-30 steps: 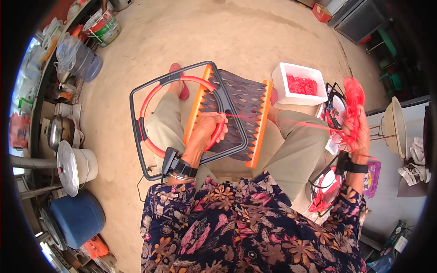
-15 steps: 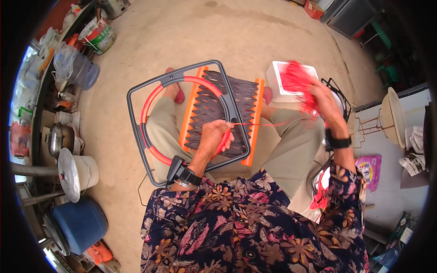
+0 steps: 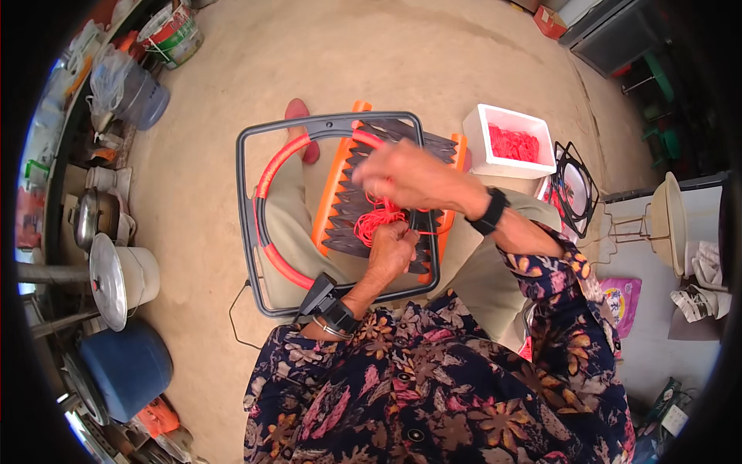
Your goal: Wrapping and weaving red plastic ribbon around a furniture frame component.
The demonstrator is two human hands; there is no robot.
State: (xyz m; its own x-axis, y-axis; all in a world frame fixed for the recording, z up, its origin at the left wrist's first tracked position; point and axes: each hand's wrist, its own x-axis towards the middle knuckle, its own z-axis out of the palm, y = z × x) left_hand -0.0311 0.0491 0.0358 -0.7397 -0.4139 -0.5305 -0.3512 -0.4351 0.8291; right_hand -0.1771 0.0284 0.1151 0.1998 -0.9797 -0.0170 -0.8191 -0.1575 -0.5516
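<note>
A black square frame (image 3: 244,224) with an inner ring lies across my lap. Red cord wraps parts of the ring (image 3: 287,267), with bare black stretches between. My left hand (image 3: 393,247) is closed on the ring's lower right, which it mostly hides. Above it, my right hand (image 3: 421,174) reaches across the frame, its fingers blurred by motion. A loose bundle of red cord (image 3: 377,220) hangs from the right hand inside the ring, just above the left hand. One strand loops out to the right over the frame's side.
Under the frame stands a rack with orange side bars (image 3: 334,193) and dark zigzag webbing. A white foam box (image 3: 506,165) of red cord is at the right, beside another black frame (image 3: 576,189). Pots, a blue bucket (image 3: 127,363) and a water jug (image 3: 143,104) line the left.
My right hand has swung from the far right, by the foam box, left to the ring with the cord bundle. The frame has shifted slightly right and turned straighter.
</note>
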